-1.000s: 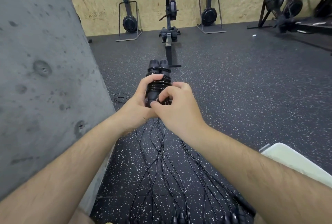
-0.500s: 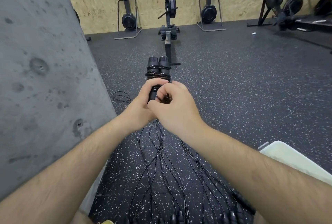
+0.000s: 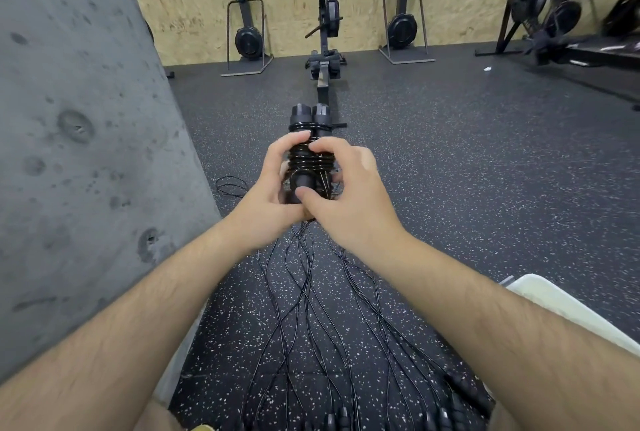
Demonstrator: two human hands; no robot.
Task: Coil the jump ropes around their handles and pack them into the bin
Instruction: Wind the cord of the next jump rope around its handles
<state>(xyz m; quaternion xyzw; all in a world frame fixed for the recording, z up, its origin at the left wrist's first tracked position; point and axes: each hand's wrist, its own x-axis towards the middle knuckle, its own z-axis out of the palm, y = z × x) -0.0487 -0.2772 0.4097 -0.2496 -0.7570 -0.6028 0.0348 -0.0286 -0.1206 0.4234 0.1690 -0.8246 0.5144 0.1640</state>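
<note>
Jump ropes [image 3: 322, 320] trail across speckled rubber floor [image 3: 467, 188] beside concrete wall [image 3: 79, 140].

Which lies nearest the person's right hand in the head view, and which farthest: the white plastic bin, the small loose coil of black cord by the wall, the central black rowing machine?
From the right hand:
1. Loose coil of black cord, left, by the concrete wall.
2. White plastic bin, lower right.
3. Black rowing machine, straight ahead against the far wall.

no readable text, labels or numbers
</note>
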